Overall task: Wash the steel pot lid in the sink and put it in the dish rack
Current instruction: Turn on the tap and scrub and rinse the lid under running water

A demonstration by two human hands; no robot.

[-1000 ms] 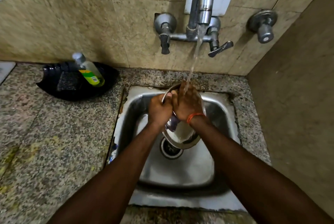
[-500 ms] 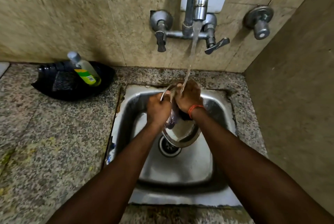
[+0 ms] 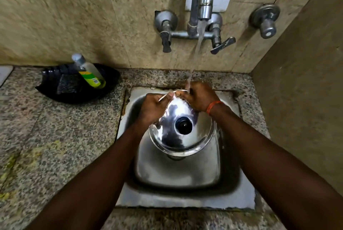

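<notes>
The steel pot lid [image 3: 196, 136] hangs over the steel sink [image 3: 178, 174], its shiny top and black knob [image 3: 183, 125] facing me. My left hand [image 3: 152, 108] grips the lid's upper left rim. My right hand [image 3: 200, 97], with an orange band at the wrist, holds the upper rim beside it, under the running water from the tap [image 3: 204, 1]. The stream lands on my right hand's fingers and the lid's top edge. No dish rack is in view.
A black tray [image 3: 55, 88] on the granite counter [image 3: 46, 146] at the left holds a soap bottle [image 3: 91, 73] and a dark scrub pad [image 3: 66, 84]. Tap handles [image 3: 222, 44] and a second valve [image 3: 266, 22] stick out of the tiled wall. A side wall [image 3: 300, 99] closes off the right.
The lid has been turned round: its inner side faced me before, now its top with the black knob does. Both hands stayed at the upper rim under the water.
</notes>
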